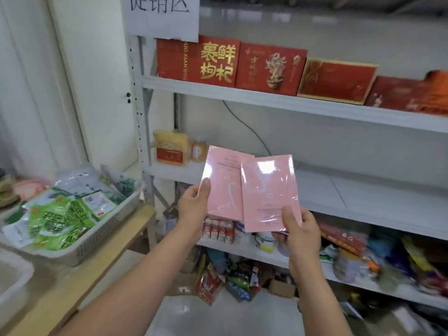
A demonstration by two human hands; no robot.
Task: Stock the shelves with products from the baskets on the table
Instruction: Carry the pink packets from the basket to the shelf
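Basket [97, 241]: it sits far left on the tabletop [72, 287], heaped with green packets [60, 221]. We judge that plenty of stock is left to shelve.
Left hand [194, 204]: we pinch the left pink pack [223, 185] at its lower left edge, thumb on the front and fingers curled behind.
Left pink pack: its right edge lies behind the other pack. The wrap looks glossy, so a pinch at one edge could let it swing or slip out.
Right pink pack [266, 190]: it overlaps the first and is held in the air in front of the middle shelf [363, 190], not yet on it.
Right hand [300, 234]: we grip this pack by its bottom edge, thumb on the front.
Middle shelf: there is a bare stretch to the right of the yellow package [171, 147] and the jar [198, 151]. Thin packs stood upright there may topple. If we reach too far left, we could knock the jar.
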